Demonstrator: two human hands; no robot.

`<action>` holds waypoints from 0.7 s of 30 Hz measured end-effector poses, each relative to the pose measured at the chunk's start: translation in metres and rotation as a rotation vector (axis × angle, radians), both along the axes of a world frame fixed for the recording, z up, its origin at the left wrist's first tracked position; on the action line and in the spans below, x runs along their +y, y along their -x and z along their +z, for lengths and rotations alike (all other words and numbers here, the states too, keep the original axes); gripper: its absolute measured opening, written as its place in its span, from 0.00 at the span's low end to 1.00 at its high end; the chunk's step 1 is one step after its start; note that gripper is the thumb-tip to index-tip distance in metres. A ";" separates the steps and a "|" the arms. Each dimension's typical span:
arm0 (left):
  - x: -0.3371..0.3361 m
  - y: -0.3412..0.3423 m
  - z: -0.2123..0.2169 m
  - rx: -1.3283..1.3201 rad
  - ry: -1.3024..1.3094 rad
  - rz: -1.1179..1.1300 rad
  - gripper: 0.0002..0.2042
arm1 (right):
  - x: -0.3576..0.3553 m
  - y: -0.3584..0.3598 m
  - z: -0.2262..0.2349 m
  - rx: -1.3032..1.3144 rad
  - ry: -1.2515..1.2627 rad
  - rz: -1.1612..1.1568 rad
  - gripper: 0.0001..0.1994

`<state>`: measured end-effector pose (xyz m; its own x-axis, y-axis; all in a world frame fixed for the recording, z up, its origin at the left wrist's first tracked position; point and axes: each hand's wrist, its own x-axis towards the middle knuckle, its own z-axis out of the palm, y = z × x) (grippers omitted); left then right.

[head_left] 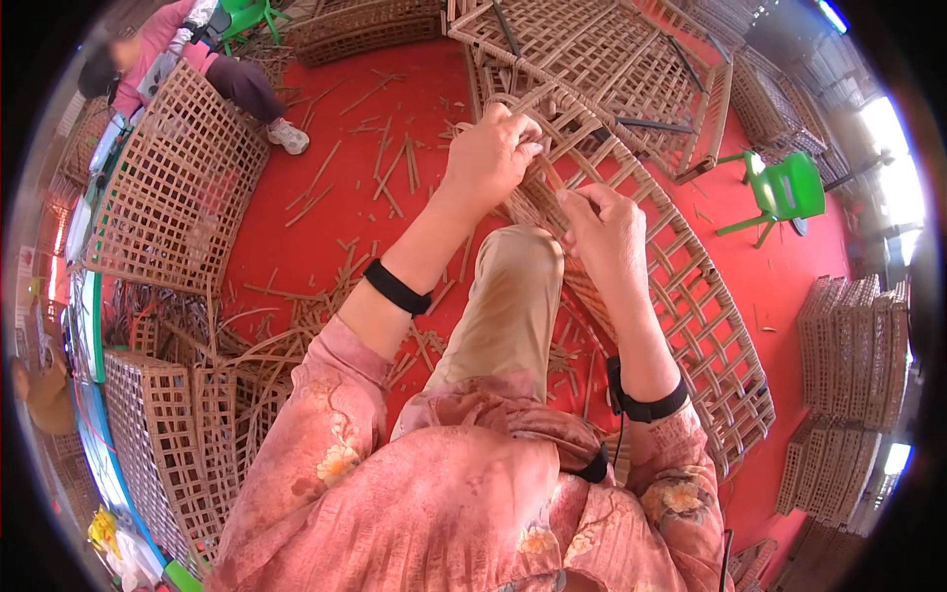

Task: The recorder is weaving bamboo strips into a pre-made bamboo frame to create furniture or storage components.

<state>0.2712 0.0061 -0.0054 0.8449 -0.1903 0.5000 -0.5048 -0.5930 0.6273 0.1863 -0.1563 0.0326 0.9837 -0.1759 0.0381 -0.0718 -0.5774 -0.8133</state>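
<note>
Well, at your lower left there is what looks like an open-weave basket [148, 414], with loose cane [258, 350] trailing beside it, and stacks of woven pieces [848, 345] stand at the far right — packed too tightly for you to see inside. A plastic bag [128, 553] sits by the lower left rim; you can't make out its contents. Your woven panel [683, 296] is to the right of your knee [518, 266], and your right forearm [636, 335] covers part of it. At its upper edge, your left hand [491, 153] has thumb and forefinger closed on a thin cane strip [554, 178]. Your right hand [610, 237] is just below, fingers curled inward; their undersides are hidden, so you cannot tell whether they grip anything. Scraps [409, 168] litter the red floor [335, 118]. At the upper left, a woven sheet [178, 168] partly hides another person [163, 39] — the picture's dark rim cuts off the rest.
</note>
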 end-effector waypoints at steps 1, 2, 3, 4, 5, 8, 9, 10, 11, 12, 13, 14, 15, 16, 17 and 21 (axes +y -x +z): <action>0.002 -0.003 -0.002 0.000 0.000 0.004 0.09 | 0.001 -0.001 0.003 0.000 0.000 0.004 0.14; 0.003 -0.008 -0.006 -0.040 -0.044 0.007 0.10 | 0.001 -0.002 0.008 0.031 0.020 0.010 0.14; 0.005 -0.012 -0.008 -0.080 -0.087 0.009 0.11 | 0.002 -0.003 0.011 0.062 0.040 0.016 0.14; 0.005 -0.015 -0.003 -0.078 -0.085 0.007 0.11 | 0.000 -0.004 0.010 0.064 0.042 0.014 0.14; 0.004 -0.020 0.002 0.046 -0.174 0.016 0.11 | -0.001 -0.007 0.010 0.067 0.091 0.015 0.14; 0.009 -0.029 0.017 0.320 -0.063 -0.071 0.10 | 0.000 -0.013 0.011 0.051 0.181 0.025 0.15; 0.012 -0.032 0.020 0.468 0.136 -0.167 0.09 | 0.001 -0.015 0.012 0.034 0.220 0.032 0.15; 0.016 -0.037 0.017 0.467 0.138 -0.165 0.09 | 0.004 -0.018 0.013 0.033 0.221 0.035 0.15; 0.021 -0.042 0.014 0.450 0.204 -0.186 0.09 | 0.009 -0.022 0.014 0.043 0.254 0.036 0.15; 0.027 -0.047 0.010 0.433 0.271 -0.205 0.08 | 0.013 -0.025 0.014 0.052 0.286 0.038 0.15; 0.031 -0.049 0.013 0.435 0.348 -0.242 0.09 | 0.015 -0.029 0.015 0.052 0.290 0.039 0.15; 0.035 -0.051 0.012 0.435 0.353 -0.242 0.09 | 0.018 -0.033 0.015 0.010 0.334 0.055 0.15; 0.038 -0.053 0.010 0.424 0.378 -0.208 0.09 | 0.020 -0.036 0.016 -0.033 0.378 0.073 0.14; 0.039 -0.055 0.009 0.410 0.402 -0.175 0.10 | 0.020 -0.039 0.016 -0.035 0.382 0.074 0.14; 0.040 -0.055 0.007 0.380 0.387 -0.143 0.09 | 0.020 -0.042 0.015 -0.041 0.387 0.061 0.14; 0.033 -0.037 0.001 0.234 0.114 0.039 0.09 | 0.016 -0.043 0.017 0.025 0.325 0.054 0.14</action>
